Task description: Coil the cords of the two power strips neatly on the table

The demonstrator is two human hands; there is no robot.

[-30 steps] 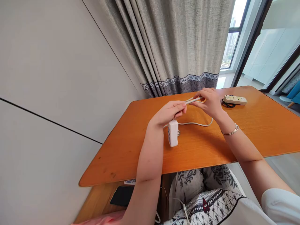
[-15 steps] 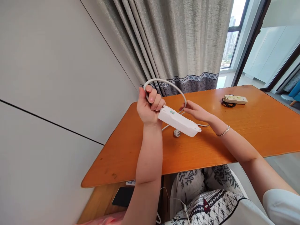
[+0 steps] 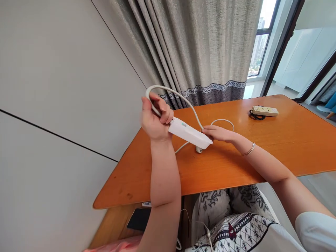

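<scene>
My left hand (image 3: 157, 117) is raised over the left part of the table, its fingers wrapped round the white cable (image 3: 181, 96) close to where it joins a white power strip (image 3: 190, 133). The strip hangs tilted, its right end lower. From my left hand the cable arches over to my right hand (image 3: 216, 133), whose fingers are pressed together on it beside the strip's right end. A white plug (image 3: 198, 149) lies on the table just below the strip, partly hidden by it. More cable (image 3: 224, 120) loops behind my right hand.
The orange-brown wooden table (image 3: 296, 147) carries a second, cream power strip (image 3: 265, 111) with a black cord at the back right. A wall (image 3: 65, 87) borders the left side, and a grey curtain (image 3: 210, 45) hangs behind. A dark flat object (image 3: 139, 219) lies below the front edge.
My left hand has moved left with the strip and cable. My right hand has shifted slightly down and right, and the cable behind it now forms a raised loop.
</scene>
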